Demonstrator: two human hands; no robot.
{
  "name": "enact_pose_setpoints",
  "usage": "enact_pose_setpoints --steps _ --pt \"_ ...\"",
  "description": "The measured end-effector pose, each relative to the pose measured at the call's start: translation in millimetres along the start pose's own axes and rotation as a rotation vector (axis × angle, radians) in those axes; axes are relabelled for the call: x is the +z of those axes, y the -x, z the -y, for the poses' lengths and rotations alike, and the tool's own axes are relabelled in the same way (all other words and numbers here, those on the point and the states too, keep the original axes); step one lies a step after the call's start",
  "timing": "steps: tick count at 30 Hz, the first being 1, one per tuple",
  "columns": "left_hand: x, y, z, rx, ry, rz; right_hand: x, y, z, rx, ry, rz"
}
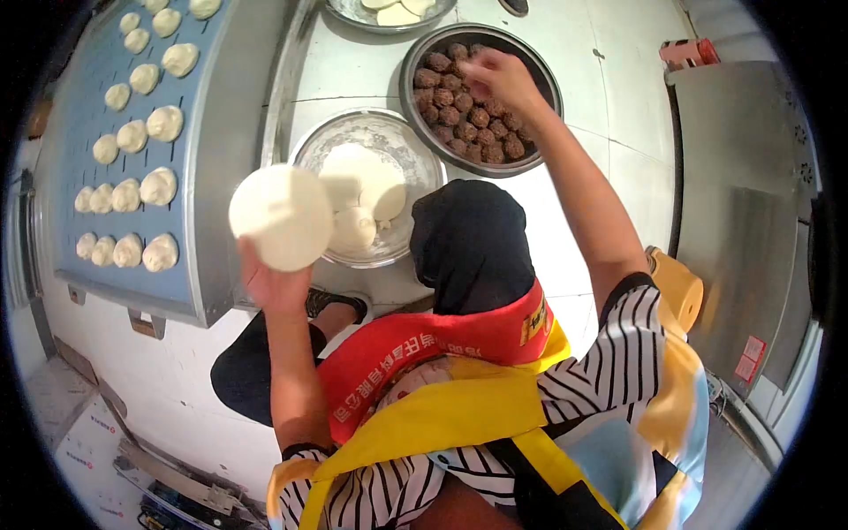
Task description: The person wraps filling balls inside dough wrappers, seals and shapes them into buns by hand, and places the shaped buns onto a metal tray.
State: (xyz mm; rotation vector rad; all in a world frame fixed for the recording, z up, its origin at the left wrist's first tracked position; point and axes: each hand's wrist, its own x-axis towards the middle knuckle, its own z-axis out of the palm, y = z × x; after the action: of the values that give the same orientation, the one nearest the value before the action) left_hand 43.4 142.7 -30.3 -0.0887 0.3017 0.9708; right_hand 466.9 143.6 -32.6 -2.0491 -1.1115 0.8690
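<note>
On the raised fingers of my left hand (276, 284) rests a flat, pale dough round (281, 216), which hides most of the fingers. My right hand (502, 78) is over a dark round pan (552, 93), its fingers drawn together among the brown filling balls (477, 117). Whether a ball is between those fingertips is hidden. Below my left hand's dough, a metal bowl (428, 172) dusted with flour holds more flat dough rounds (382, 187), overlapping one another.
At left, a blue conveyor belt (150, 230) with metal sides carries rows of shaped dough balls (164, 124). Another metal bowl (389, 26) with dough rounds stands at the top. A steel cabinet (738, 221) is at right, beside a yellow stool-like object (678, 291).
</note>
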Motion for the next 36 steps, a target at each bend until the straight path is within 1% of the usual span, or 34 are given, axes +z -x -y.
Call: enact_pose_setpoints --steps 2,4,6,7,10,11,14,17,19,20,21,23,24,26,27,28,29,30,31,33,34,35,36 --pt "-21 3 -8 -0.002 0.016 0.061 -20 -16 -107 0.135 0.353 -0.062" --pt "-36 -1 -8 -0.035 -0.069 0.090 -23 -10 -185 0.232 0.492 -0.005" --pt "-44 -7 -2 -0.069 -0.143 0.096 -8 -3 -247 0.301 0.684 0.065" --pt "-49 -9 0 -0.082 -0.132 0.045 -2 2 -263 0.334 0.778 0.104" --pt "-53 -16 6 -0.067 -0.170 -0.124 18 15 -251 0.488 0.942 0.183" --pt "-53 -18 8 -0.053 -0.196 -0.184 26 12 -262 0.484 1.018 0.199" --pt "-57 -23 7 -0.109 -0.185 -0.184 42 4 -283 0.514 1.020 0.205" --pt "-56 -28 12 -0.132 -0.169 -0.212 57 -4 -304 0.509 1.071 0.113" --pt "-59 -29 12 -0.171 -0.134 -0.166 54 -12 -313 0.541 1.049 0.186" --pt "-59 -29 14 -0.190 -0.116 -0.144 52 -14 -301 0.557 1.039 0.224" --pt "-57 -29 15 -0.166 -0.163 -0.222 48 -9 -290 0.525 1.025 0.224" --pt "-50 -29 22 -0.115 -0.252 -0.375 42 -3 -276 0.529 0.975 0.194" --pt "-46 -31 25 -0.169 -0.274 -0.304 39 -2 -270 0.527 0.952 0.181" --pt "-35 -35 30 -0.249 -0.325 -0.162 26 2 -262 0.422 0.867 0.031" --pt "-31 -37 33 -0.231 -0.289 -0.198 14 6 -230 0.352 0.554 -0.021" --pt "-27 -38 37 -0.203 -0.252 -0.238 5 16 -163 0.314 0.470 -0.079" --pt "-25 -40 41 -0.166 -0.318 -0.247 -2 3 -186 0.291 0.068 0.059" --pt "-22 -41 43 -0.139 -0.383 -0.254 -8 14 -125 0.175 0.072 0.103" --pt "-13 -37 45 -0.136 -0.364 -0.255 -9 24 -75 0.045 -0.059 0.158" --pt "7 -30 50 -0.154 -0.320 -0.241 -6 53 35 -0.124 -0.059 0.347" --pt "13 -24 51 -0.149 -0.308 -0.216 0 69 75 -0.179 -0.183 0.470" --pt "19 -18 50 -0.141 -0.298 -0.196 10 78 102 -0.318 -0.106 0.554" --pt "24 -9 47 -0.134 -0.287 -0.175 25 92 128 -0.454 -0.019 0.577"
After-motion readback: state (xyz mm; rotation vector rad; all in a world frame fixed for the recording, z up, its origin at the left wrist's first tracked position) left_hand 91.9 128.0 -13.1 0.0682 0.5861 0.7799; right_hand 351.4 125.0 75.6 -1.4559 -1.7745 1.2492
